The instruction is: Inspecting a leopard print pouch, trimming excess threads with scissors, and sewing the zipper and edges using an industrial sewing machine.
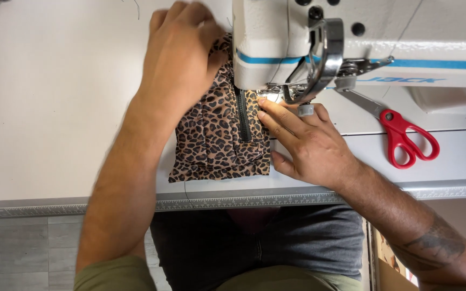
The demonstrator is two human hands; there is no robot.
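The leopard fabric (219, 134) lies flat on the tabletop (55, 108), near its front edge, with its far end tucked under the head of the sewing machine (276, 43). A dark zipper (242, 116) runs down the piece from the needle area toward the person. The left hand (182, 59) rests palm-down on the far left part of the cloth, fingers spread and flat, pressing rather than gripping. The right hand (303, 134) lies open along the right edge, fingertips touching the cloth just beside the zipper and close to the presser foot. Most of the zipper's length shows on the near side of the foot, so I'd judge much of it is yet to be fed through, though I can't make out any stitching. Red scissors (405, 137) lie on the machine bed toward the right, well apart from both hands.
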